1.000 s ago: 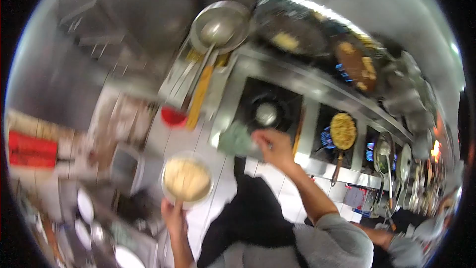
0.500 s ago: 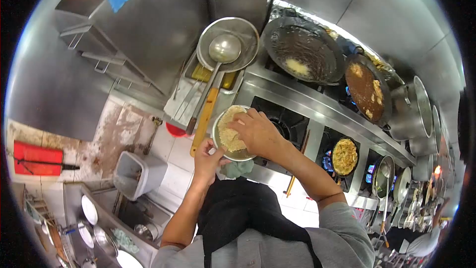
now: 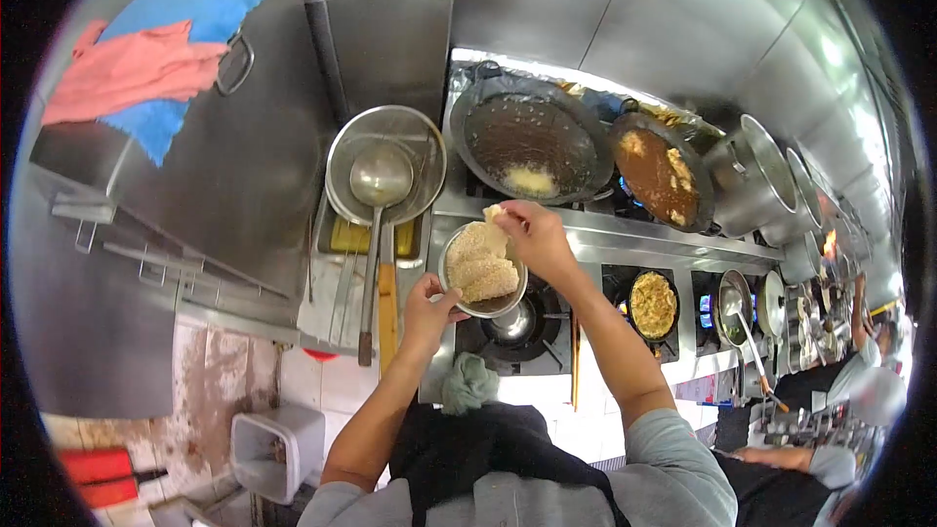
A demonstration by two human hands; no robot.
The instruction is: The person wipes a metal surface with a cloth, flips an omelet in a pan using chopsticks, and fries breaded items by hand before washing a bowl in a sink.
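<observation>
My left hand grips the near left rim of a round metal bowl, thumb at the edge. Several pale, crumb-coated pieces lie in the bowl. At its far rim, my right hand pinches one breaded piece between thumb and fingers, raised at one end. Beneath the bowl is a stove burner. Beyond it stands a large black wok of oil, with a pale, foamy patch near its close side.
Right of it, a second wok holds brown oil and fried pieces. A small pan holds a yellow omelette over flame. On the left, a ladle rests in a strainer. Co-workers stand far right. A cloth hangs at the front edge.
My right hand has risen from inside the bowl to its far rim, now pinching a breaded piece. The bowl has moved over the burner, nearer the wok, and the head view has shifted.
</observation>
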